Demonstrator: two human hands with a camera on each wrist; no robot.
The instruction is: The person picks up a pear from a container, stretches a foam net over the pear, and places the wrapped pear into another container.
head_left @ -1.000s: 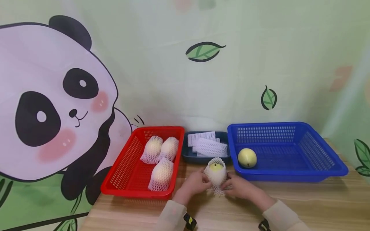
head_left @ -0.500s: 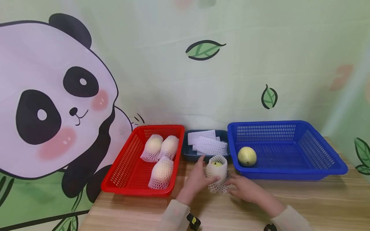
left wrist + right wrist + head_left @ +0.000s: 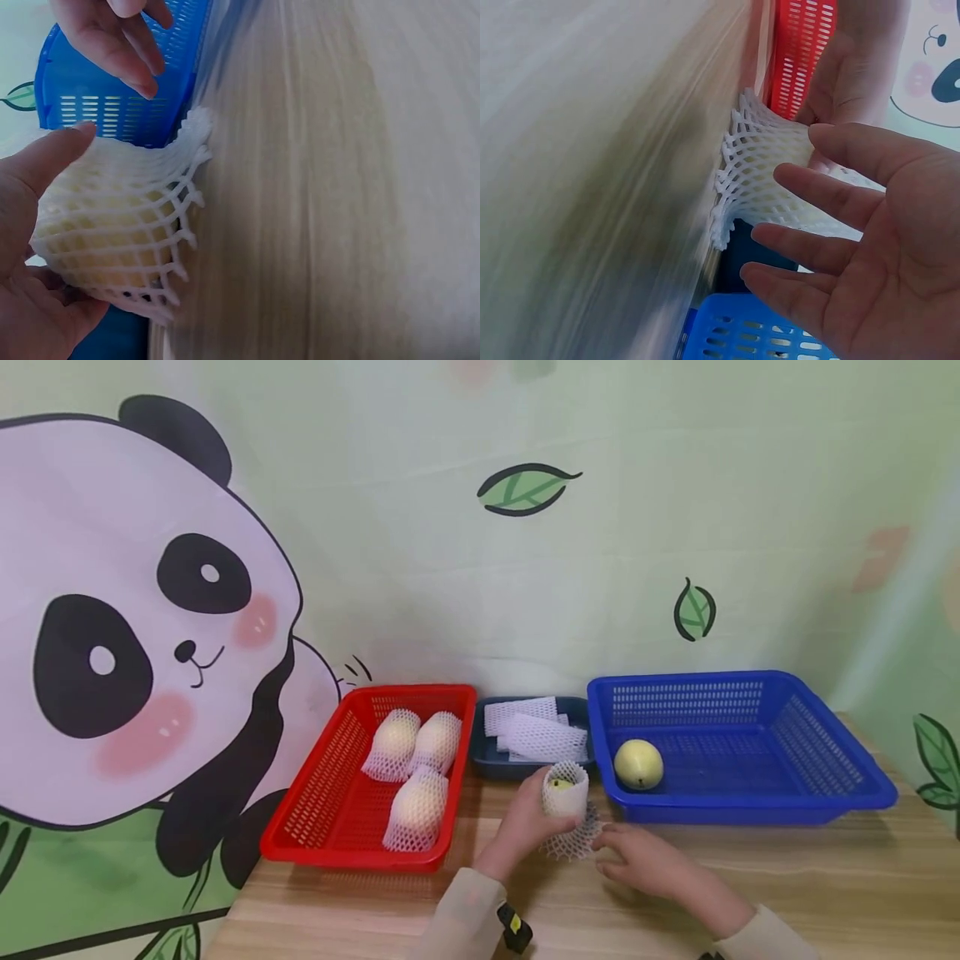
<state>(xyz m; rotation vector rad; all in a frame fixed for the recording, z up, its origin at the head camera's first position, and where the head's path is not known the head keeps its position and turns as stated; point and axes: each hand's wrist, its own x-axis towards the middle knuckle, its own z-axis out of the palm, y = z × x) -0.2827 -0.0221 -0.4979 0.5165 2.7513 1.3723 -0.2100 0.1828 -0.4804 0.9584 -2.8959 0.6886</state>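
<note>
In the head view my left hand (image 3: 523, 818) grips a pale yellow-green pear (image 3: 561, 785) in a white foam net sleeve (image 3: 573, 839). The sleeve's top rim stands open around the stem, and its lower edge flares out. Seen from the left wrist, thumb and fingers lie on either side of the netted pear (image 3: 112, 232). Just to the right is my right hand (image 3: 637, 858), holding nothing. Its fingers are extended and spread in the right wrist view, in front of the net (image 3: 772, 172); whether they touch it I cannot tell.
A red basket (image 3: 330, 810) at left holds three netted pears (image 3: 417, 810). Behind my left hand, a dark blue tray (image 3: 487, 768) contains several flat foam nets (image 3: 543, 739). The blue basket (image 3: 712, 764) at right holds one bare pear (image 3: 639, 765). All stand on a wooden table (image 3: 750, 877).
My left hand has moved in from the pear's left side and now grips it. The netted pear has tilted slightly. My right hand has drawn away to the right.
</note>
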